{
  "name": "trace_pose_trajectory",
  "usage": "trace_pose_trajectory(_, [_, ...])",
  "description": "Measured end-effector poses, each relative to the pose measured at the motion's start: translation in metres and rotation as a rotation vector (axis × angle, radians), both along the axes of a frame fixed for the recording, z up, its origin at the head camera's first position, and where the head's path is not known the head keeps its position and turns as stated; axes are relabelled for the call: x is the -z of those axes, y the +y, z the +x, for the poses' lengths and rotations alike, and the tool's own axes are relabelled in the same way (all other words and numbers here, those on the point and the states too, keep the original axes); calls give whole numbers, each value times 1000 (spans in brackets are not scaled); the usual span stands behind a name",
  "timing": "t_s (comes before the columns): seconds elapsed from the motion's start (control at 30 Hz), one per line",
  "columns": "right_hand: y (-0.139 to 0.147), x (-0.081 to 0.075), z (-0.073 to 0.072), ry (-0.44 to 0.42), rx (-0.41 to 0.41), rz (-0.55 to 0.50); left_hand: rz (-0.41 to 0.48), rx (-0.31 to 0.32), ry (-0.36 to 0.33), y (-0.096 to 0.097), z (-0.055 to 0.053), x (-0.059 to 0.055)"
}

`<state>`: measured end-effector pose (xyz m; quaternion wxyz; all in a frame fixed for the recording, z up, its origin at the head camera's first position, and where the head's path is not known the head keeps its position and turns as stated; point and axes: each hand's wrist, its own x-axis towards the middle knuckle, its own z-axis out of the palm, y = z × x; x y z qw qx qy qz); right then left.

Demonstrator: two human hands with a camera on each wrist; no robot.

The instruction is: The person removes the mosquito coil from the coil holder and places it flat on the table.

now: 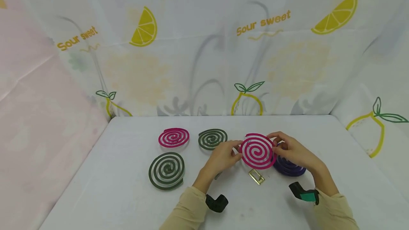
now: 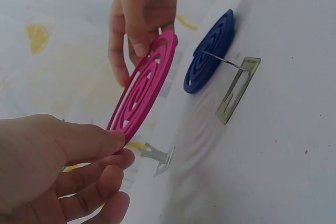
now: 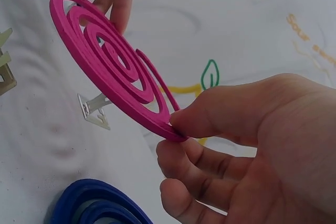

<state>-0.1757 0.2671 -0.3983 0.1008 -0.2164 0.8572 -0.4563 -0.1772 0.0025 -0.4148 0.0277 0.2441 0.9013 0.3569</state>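
One pink coil (image 1: 256, 152) is held above the counter (image 1: 127, 201), just beyond the gold stand (image 1: 254, 179). It looks light and stiff but probably brittle, hardly slippery, so a gentle pinch on the outer ring seems safest. The round disc is tilted with one face toward the head camera and has no clear long axis; its loose outer end points left, on the rim farthest from the stand. The left hand (image 1: 223, 156) and right hand (image 1: 293, 149) pinch opposite edges. Right of the stand lies a blue coil (image 1: 289, 167).
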Motion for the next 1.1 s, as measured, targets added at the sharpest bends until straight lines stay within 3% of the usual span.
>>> trace_pose_trajectory(0.33, [9,-4,0,0,21,32,-29,-4,31,12,-2,-2])
trace_pose_trajectory(0.77, [14,1,1,34,61,42,-24,-51,-7,24,1,-1])
trace_pose_trajectory(0.93, [19,-1,0,58,81,67,-31,-32,22,31,-3,-3])
trace_pose_trajectory(1.1, [27,-7,0,40,88,80,-21,-24,3,37,-7,-7])
